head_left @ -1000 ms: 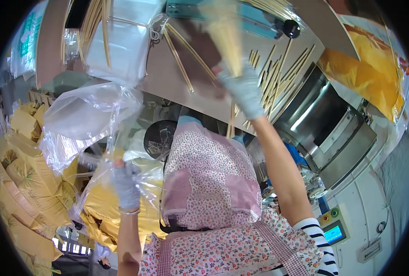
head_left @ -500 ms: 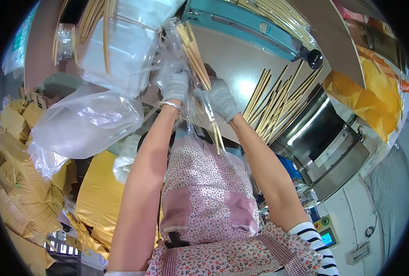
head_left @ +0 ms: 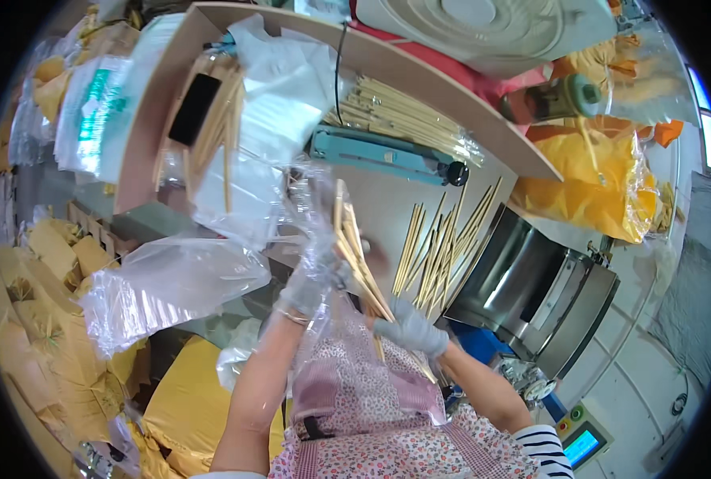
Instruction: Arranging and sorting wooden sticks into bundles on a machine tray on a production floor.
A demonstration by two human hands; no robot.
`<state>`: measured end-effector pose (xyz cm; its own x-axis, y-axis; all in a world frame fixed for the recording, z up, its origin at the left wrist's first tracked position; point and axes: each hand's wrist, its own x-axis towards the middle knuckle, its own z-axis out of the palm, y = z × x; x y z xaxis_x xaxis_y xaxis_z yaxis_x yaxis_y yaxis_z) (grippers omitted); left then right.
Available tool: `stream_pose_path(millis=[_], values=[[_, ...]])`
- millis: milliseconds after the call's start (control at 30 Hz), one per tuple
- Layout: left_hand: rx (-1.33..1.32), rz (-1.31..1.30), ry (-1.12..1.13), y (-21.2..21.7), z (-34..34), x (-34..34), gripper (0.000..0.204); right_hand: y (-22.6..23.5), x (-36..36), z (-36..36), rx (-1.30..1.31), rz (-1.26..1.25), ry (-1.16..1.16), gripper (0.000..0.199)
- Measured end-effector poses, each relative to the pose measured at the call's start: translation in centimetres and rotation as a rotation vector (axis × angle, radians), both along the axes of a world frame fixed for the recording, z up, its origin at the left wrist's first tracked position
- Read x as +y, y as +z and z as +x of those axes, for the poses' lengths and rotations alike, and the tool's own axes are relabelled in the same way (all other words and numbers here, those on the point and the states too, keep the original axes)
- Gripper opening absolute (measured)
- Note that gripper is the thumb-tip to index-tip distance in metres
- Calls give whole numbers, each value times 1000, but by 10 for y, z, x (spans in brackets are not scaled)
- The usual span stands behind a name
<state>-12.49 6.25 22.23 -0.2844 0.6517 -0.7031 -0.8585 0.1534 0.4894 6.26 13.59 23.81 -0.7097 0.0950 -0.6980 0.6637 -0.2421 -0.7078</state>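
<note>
Both hands wear pale grey gloves. Crumpled clear plastic, apparently a bag (head_left: 314,203), is gripped in my left hand (head_left: 304,290) and trails down over the apron. Close to its right lies a bundle of pale bamboo sticks (head_left: 363,275), slanting from the tabletop toward my lap. My right hand (head_left: 416,329) is closed around the lower part of that bundle. Whether any sticks are still inside the plastic, I cannot tell. More loose sticks (head_left: 443,247) lie fanned out on the table just beyond my right hand.
Beyond the hands sits a teal bar-shaped device (head_left: 383,156) with a black knob, and packed sticks (head_left: 403,116) behind it. Flat clear bags (head_left: 252,152) and a black phone-like slab (head_left: 195,109) lie left. A steel machine (head_left: 531,295) stands right; a board rim (head_left: 419,68) edges the table.
The view has tilted up and shows more of the far table. Both hands have come nearer my body, and the stick bundle now sits farther apart from the plastic.
</note>
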Motion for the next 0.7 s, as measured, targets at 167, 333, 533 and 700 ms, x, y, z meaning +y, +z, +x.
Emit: stream_pose_path(millis=[167,333,533,700], values=[[-4,-10,-3,32,28,2,31,73,-15,15,212,82,-75,27],[279,103,78,110,18,16,23,122,-1,39,306,257,-142,29],[530,122,346,144,59,5,16,167,-1,57,297,417,10,17],[997,-76,257,138,112,-22,12,168,-10,26,508,346,-176,16]])
